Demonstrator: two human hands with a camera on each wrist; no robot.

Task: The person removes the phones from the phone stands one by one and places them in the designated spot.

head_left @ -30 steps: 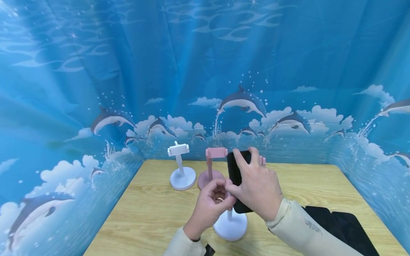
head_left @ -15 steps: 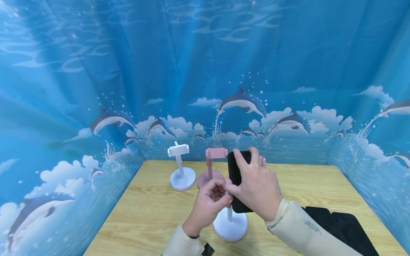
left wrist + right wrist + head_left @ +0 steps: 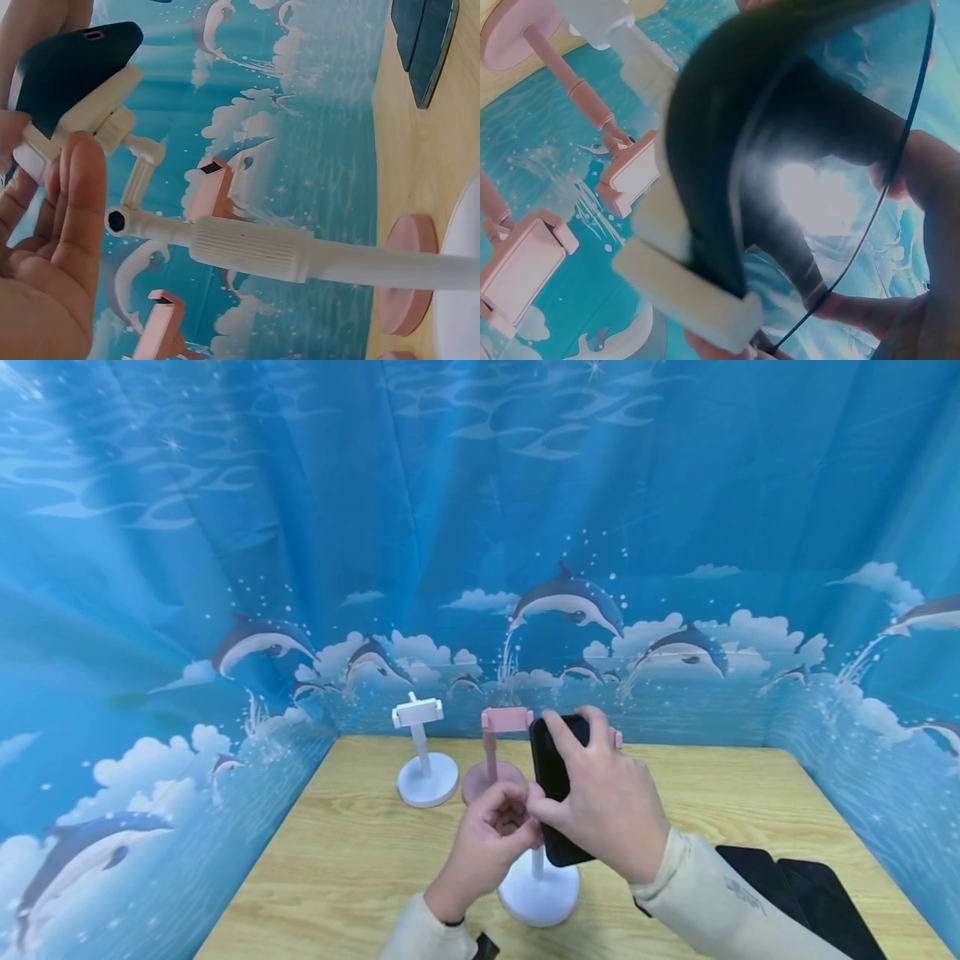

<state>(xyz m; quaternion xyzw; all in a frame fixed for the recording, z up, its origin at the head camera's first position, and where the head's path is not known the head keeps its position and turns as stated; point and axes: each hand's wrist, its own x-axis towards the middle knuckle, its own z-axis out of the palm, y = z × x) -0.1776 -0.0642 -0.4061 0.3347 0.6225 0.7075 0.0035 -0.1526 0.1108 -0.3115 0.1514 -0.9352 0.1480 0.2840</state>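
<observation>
A white phone stand (image 3: 538, 893) stands near the table's front, its clamp (image 3: 97, 101) raised on a jointed arm. The black smartphone (image 3: 551, 768) is in my right hand (image 3: 611, 802), whose fingers and thumb grip it by its edges. In the left wrist view one edge of the smartphone (image 3: 75, 71) sits against the clamp. My left hand (image 3: 487, 843) holds the clamp's end with curled fingers, just left of the phone. From the right wrist, the white clamp lip (image 3: 682, 292) shows at the edge of the glossy phone. The hands hide most of the clamp from above.
Another white phone stand (image 3: 427, 781) stands at the back left, beside a pink one (image 3: 507, 719). A second pink stand (image 3: 617, 739) shows partly behind my right hand. Dark flat slabs (image 3: 817, 893) lie at the right. A dolphin-printed curtain (image 3: 480, 527) surrounds the wooden table (image 3: 330, 860).
My left thumb has drawn back a little to the left. The phone's lower end has tilted slightly lower, and the right hand and sleeve have shifted slightly right. The stands have not moved.
</observation>
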